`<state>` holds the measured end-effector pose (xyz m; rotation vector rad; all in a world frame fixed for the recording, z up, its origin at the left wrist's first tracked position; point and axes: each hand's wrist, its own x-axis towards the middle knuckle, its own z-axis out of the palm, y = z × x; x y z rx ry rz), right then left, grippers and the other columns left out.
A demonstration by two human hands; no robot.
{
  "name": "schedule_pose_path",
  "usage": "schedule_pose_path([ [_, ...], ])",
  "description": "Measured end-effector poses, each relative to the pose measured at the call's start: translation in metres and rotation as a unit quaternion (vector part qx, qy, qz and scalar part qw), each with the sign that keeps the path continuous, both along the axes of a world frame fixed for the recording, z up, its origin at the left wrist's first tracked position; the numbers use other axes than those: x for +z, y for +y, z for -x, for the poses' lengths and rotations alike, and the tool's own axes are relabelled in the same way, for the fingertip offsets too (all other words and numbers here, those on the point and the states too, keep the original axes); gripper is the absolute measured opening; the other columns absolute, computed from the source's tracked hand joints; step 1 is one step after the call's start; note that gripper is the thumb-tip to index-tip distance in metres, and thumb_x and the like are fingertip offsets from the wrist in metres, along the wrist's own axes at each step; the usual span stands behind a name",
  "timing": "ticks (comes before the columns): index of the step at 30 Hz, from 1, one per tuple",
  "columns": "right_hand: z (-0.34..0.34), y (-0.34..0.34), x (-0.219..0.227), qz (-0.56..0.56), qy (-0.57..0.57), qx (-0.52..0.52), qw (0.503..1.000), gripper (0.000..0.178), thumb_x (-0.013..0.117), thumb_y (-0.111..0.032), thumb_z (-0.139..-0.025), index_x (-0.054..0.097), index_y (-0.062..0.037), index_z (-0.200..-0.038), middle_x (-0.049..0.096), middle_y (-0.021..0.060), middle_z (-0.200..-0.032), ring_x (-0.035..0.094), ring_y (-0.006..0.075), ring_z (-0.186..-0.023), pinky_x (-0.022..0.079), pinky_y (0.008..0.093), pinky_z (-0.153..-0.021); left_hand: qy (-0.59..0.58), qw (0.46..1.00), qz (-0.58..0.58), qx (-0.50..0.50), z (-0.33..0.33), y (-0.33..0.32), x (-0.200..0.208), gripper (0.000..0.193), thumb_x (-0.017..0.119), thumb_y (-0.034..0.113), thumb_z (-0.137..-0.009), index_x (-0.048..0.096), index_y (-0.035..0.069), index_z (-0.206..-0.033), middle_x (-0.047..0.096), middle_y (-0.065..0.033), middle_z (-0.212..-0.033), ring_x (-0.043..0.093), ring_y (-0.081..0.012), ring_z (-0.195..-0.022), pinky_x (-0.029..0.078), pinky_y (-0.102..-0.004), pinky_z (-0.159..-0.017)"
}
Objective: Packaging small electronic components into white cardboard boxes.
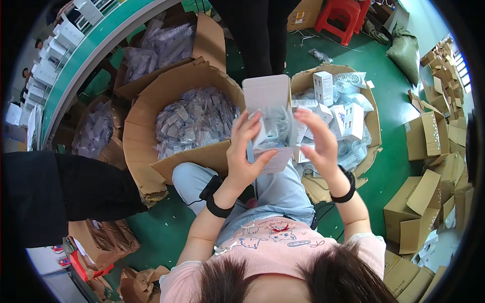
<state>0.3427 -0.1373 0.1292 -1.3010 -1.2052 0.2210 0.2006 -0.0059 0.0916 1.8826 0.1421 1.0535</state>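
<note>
In front of me, an opened white carton [267, 92] is tilted up with its flaps folded out. Clear bubble wrap [276, 124] fills its opening; what the wrap encloses cannot be made out. My left hand [241, 154] grips the carton from the left, the thumb lying across its lower flap. Close to the carton's right side, my right hand [321, 144] is raised with its fingers apart and curved, holding nothing. Beyond that hand, a large cardboard box [375, 126] holds several white cartons [353, 121] and bubble-wrapped items.
To the left, another cardboard box [139, 126] is full of small clear-bagged pieces [194, 118]. A person in black trousers [260, 35] stands ahead; a black sleeve [96, 184] reaches in from the left. Red stools [339, 20] and brown boxes [417, 202] stand further off.
</note>
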Motion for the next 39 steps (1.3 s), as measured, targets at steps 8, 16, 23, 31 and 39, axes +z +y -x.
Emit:
schedule_pose_path([
  [8, 0.022, 0.009, -0.015, 0.044, -0.010, 0.006, 0.999, 0.036, 0.064, -0.020, -0.075, 0.053, -0.0037, -0.106, 0.039, 0.0165, -0.124, 0.030, 0.0316, -0.124, 0.030, 0.0401, -0.097, 0.034, 0.996, -0.078, -0.015, 0.002, 0.002, 0.008, 0.043, 0.068, 0.018, -0.070, 0.051, 0.002, -0.106, 0.033, -0.0204, -0.128, 0.033, -0.0383, -0.120, 0.028, -0.0430, -0.098],
  [16, 0.027, 0.012, -0.014, -0.011, 0.050, -0.052, 0.997, 0.033, 0.067, -0.016, -0.070, 0.056, -0.0076, -0.100, 0.041, 0.0139, -0.117, 0.031, 0.0315, -0.122, 0.027, 0.0434, -0.099, -0.016, 0.994, 0.077, -0.071, -0.006, -0.006, 0.008, 0.057, 0.067, 0.020, -0.070, 0.040, 0.004, -0.118, 0.033, -0.0168, -0.124, 0.034, -0.0309, -0.118, 0.028, -0.0390, -0.098],
  [23, 0.032, 0.015, 0.024, 0.016, -0.413, -0.085, 0.906, 0.032, 0.073, -0.014, -0.056, 0.065, -0.0161, -0.087, 0.050, 0.0022, -0.106, 0.039, 0.0269, -0.111, 0.020, 0.0590, -0.098, -0.044, 0.993, 0.086, -0.060, -0.011, -0.007, -0.002, 0.065, 0.068, 0.016, -0.069, 0.033, 0.006, -0.122, 0.030, -0.0144, -0.124, 0.034, -0.0263, -0.116, 0.028, -0.0359, -0.098],
  [31, 0.022, 0.012, 0.011, -0.015, -0.467, -0.082, 0.880, 0.025, 0.070, -0.020, -0.061, 0.066, -0.0146, -0.085, 0.055, -0.0019, -0.083, 0.050, 0.0243, -0.096, 0.020, 0.0593, -0.098, -0.073, 0.985, 0.132, -0.082, -0.011, -0.003, -0.002, 0.063, 0.068, 0.011, -0.067, 0.034, 0.006, -0.119, 0.028, -0.0138, -0.124, 0.035, -0.0253, -0.116, 0.029, -0.0354, -0.098],
  [39, 0.032, 0.015, 0.016, 0.002, -0.418, -0.134, 0.899, 0.020, 0.069, -0.021, -0.060, 0.066, -0.0125, -0.078, 0.050, -0.0009, -0.071, 0.051, 0.0216, -0.088, 0.024, 0.0584, -0.097, -0.066, 0.988, 0.113, -0.083, -0.011, -0.006, -0.002, 0.062, 0.069, 0.012, -0.068, 0.034, 0.007, -0.118, 0.028, -0.0141, -0.125, 0.036, -0.0250, -0.116, 0.030, -0.0354, -0.097],
])
